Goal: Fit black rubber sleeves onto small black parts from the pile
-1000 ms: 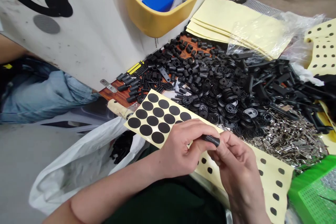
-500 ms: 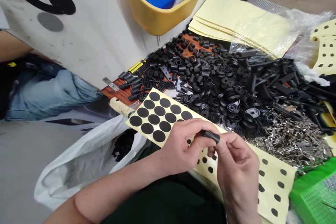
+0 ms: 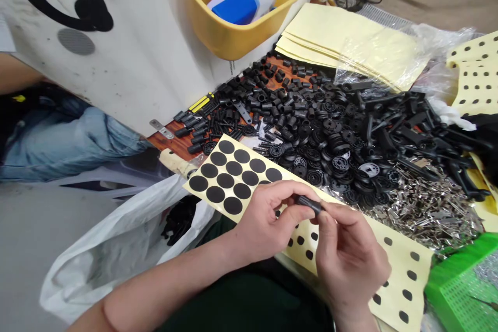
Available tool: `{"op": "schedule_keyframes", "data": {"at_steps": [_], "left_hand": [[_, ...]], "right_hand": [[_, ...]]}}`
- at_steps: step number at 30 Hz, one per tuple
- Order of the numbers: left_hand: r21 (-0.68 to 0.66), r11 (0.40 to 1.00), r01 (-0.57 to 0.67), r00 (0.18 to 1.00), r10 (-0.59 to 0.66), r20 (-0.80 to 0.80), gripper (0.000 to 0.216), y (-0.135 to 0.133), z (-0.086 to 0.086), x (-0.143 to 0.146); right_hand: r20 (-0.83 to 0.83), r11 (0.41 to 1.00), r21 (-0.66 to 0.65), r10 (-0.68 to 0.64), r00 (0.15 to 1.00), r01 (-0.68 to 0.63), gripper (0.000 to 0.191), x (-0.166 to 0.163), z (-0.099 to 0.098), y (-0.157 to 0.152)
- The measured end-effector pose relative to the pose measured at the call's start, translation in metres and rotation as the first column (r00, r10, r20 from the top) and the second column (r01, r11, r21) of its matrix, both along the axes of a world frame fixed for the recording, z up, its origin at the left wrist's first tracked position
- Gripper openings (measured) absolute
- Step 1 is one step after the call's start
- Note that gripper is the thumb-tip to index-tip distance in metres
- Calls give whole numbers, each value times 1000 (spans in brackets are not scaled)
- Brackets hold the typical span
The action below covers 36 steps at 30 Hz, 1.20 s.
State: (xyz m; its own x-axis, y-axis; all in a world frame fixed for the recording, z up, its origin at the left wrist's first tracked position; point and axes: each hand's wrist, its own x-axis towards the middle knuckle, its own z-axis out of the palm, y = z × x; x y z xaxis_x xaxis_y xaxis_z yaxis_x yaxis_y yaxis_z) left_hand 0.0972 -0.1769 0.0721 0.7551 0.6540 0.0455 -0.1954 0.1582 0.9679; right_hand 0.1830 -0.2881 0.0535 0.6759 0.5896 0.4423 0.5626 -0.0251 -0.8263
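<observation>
Between the thumb and fingers of my left hand (image 3: pixel 264 220) is a short black ribbed plastic cylinder (image 3: pixel 308 204). My right hand (image 3: pixel 350 249) pinches at the cylinder's right end with thumb and index finger; whether a small part sits in that pinch is hidden. Below both hands lies a yellow backing sheet with large round black stickers (image 3: pixel 225 180). Another yellow sheet with smaller black stickers (image 3: pixel 411 275) runs under my right hand toward the lower right.
Beyond the hands spread heaps of black cylinders (image 3: pixel 268 98), black wheels (image 3: pixel 330 150), black handle-like parts (image 3: pixel 412 135) and metal clips (image 3: pixel 436 202). A yellow bin (image 3: pixel 233 36) hangs on the white panel. A green basket (image 3: pixel 459 280) stands right, a white sack (image 3: pixel 85 264) left. Another person's jeans (image 3: pixel 73 140) show.
My right thumb and index finger have shifted at the cylinder's end, and the hand has turned slightly. My left hand keeps its hold. The whole view has shifted a little.
</observation>
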Motion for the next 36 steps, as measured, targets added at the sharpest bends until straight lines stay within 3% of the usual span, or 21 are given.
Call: {"op": "schedule_keyframes", "data": {"at_steps": [4, 13, 15, 17, 20, 23, 26, 31, 36], "left_hand": [[-129, 991, 33, 999, -37, -26, 11, 1, -1, 0], [-279, 957, 77, 996, -86, -20, 8, 6, -9, 1], [-273, 960, 55, 998, -64, -24, 8, 5, -9, 2], [-228, 973, 30, 999, -38, -31, 8, 4, -9, 2], [-127, 992, -14, 999, 10, -34, 9, 2, -8, 2], [12, 998, -60, 998, 60, -31, 11, -1, -7, 2], [102, 992, -71, 997, 72, -11, 14, -2, -7, 2], [-112, 994, -1, 999, 5, 43, 13, 0, -6, 4], [-413, 906, 91, 996, -73, 60, 7, 2, -6, 4]], "right_hand": [[197, 1000, -5, 1, 980, 1, 29, -1, -4, 2], [382, 987, -26, 155, 911, -157, 33, 17, -5, 11], [379, 989, -36, 144, 914, -141, 28, 17, -3, 11], [290, 994, -79, 93, 952, -73, 19, 14, -1, 11], [-41, 987, -151, 58, 997, -64, 9, 10, 5, 10], [-379, 984, -103, 99, 920, -148, 20, 8, 12, 11], [-518, 987, -31, 118, 847, -157, 24, 6, 17, 14], [-558, 995, -20, 66, 827, -93, 21, 5, 12, 18], [-747, 970, -28, 140, 650, -241, 30, 13, 3, 10]]}}
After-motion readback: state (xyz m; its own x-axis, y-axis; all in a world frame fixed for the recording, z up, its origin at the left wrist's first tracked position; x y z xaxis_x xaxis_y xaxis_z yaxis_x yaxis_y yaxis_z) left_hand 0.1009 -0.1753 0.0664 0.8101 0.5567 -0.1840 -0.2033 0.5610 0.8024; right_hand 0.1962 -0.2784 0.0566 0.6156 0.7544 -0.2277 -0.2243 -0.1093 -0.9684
